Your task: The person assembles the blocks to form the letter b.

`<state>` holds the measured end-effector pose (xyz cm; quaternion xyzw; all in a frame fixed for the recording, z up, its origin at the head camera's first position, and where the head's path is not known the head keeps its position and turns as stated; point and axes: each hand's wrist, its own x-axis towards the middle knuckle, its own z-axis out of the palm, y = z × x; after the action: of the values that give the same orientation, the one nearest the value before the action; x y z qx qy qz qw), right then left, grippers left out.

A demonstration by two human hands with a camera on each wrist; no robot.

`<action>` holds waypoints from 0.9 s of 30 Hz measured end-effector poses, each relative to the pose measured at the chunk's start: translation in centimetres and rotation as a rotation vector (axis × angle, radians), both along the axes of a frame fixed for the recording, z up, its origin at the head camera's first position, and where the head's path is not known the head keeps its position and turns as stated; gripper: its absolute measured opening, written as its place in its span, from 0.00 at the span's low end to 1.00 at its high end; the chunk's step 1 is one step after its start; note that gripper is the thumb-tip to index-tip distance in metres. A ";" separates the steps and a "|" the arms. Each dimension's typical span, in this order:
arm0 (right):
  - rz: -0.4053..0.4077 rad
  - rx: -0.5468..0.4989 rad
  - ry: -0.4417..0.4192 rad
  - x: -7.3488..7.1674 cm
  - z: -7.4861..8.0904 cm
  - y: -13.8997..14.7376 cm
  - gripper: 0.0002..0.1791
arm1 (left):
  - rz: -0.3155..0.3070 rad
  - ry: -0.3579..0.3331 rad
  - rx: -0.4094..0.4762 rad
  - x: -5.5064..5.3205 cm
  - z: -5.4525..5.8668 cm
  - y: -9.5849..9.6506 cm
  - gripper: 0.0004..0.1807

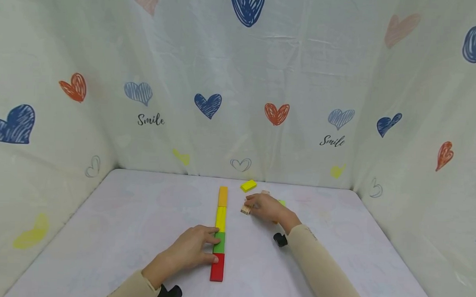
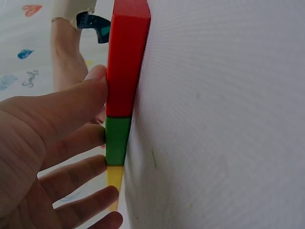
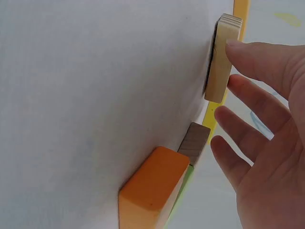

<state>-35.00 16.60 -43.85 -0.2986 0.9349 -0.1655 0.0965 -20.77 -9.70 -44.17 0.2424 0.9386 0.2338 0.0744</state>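
Note:
Four-color blocks lie end to end in a straight row: a red block (image 1: 217, 272), a green block (image 1: 220, 244), a yellow block (image 1: 221, 218) and an orange block (image 1: 222, 196) at the far end. From the left side, my left hand (image 1: 193, 247) rests against this row, thumb on the red block and spread fingers along the green and yellow ones. Right of the row, my right hand (image 1: 265, 207) touches a plain wooden block (image 3: 222, 67) with thumb and index fingertip on its upper face. The other right fingers hang loosely spread.
Past the right hand lies a separate yellow block (image 1: 248, 185). Under and beside that hand are a thick orange block (image 3: 155, 186), a brown block (image 3: 195, 140) and a light green block (image 3: 180, 193). A cloth with printed hearts (image 1: 208, 106) walls the table (image 1: 149, 215).

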 end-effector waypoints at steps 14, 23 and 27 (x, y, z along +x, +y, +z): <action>-0.005 -0.012 -0.006 0.4 0.0 -0.1 0.20 | 0.009 0.007 -0.010 0.0 0.0 0.0 0.28; -0.020 0.016 -0.003 0.8 -0.2 -0.2 0.21 | 0.004 0.001 -0.005 0.2 -0.1 0.1 0.27; -0.009 0.009 0.015 0.9 -0.1 -0.3 0.20 | 0.009 -0.002 -0.011 0.2 0.0 0.0 0.27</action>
<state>-34.10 16.30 -43.98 -0.2953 0.9377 -0.1594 0.0901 -20.61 -9.68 -44.18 0.2376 0.9410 0.2289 0.0754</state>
